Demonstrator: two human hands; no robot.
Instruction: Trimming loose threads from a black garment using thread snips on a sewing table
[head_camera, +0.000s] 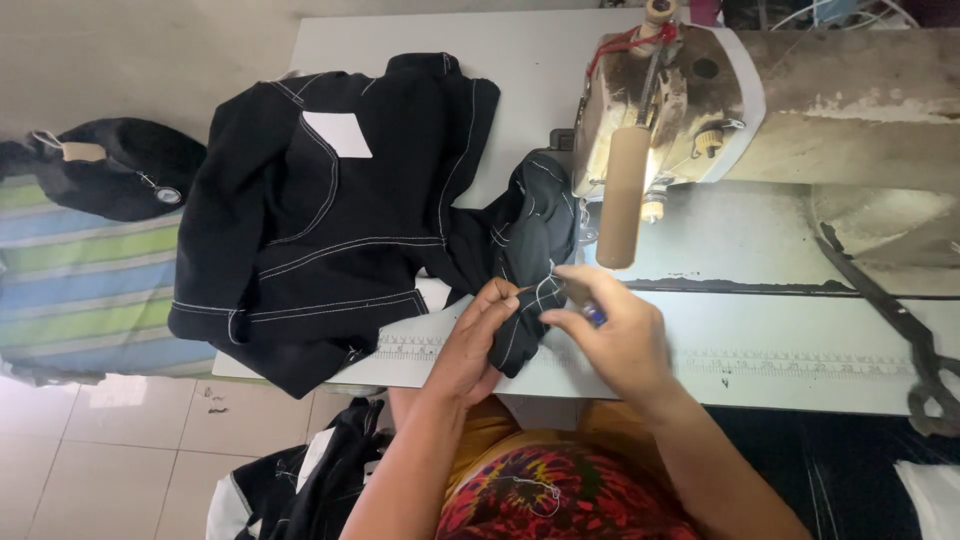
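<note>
A black garment (330, 210) with white topstitching lies spread on the white sewing table (520, 70); one end of it is bunched under the sewing machine head (660, 100). My left hand (478, 340) pinches a fold of the black cloth at the table's near edge. My right hand (615, 335) is close beside it, fingers closed on a small blue-handled tool and a white thread at the same fold. A white label (338, 133) sits on the garment.
Large dark scissors (900, 330) lie on the table at the right. A ruler strip (780, 360) runs along the near edge. More black cloth (100, 165) rests on a striped surface at the left, and another black piece (300, 480) hangs below the table.
</note>
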